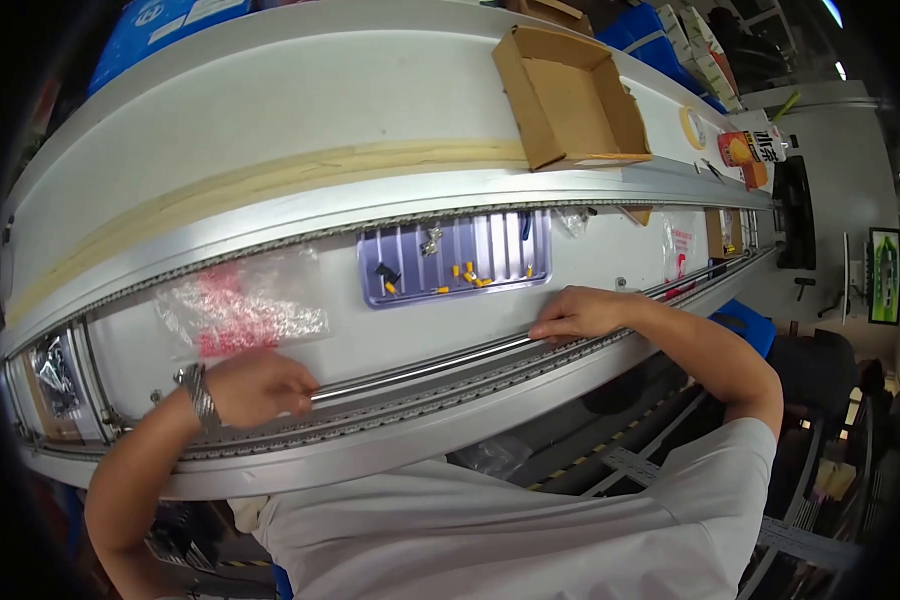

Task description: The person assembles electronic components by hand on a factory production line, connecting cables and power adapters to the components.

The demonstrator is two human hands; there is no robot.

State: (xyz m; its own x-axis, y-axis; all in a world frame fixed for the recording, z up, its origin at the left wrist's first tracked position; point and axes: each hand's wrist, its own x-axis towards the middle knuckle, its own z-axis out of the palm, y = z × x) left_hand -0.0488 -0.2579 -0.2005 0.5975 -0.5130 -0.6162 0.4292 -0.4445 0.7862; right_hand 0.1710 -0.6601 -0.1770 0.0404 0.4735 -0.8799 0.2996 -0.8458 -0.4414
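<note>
A long, shiny metal rod lies between my hands, just inside the near chain rail. My left hand, with a metal band on its wrist, is closed around the rod's left part. My right hand pinches the rod further to the right. Beyond the rod sits a purple ribbed tray with small yellow-ended parts, a black piece and a few metal pieces in it. A clear plastic bag with red print rests on the white surface past my left hand.
Chain tracks run along the near and far rails. An open cardboard box stands on the far ledge. To its right are a tape roll and a drink carton. A small box of parts is at the far left.
</note>
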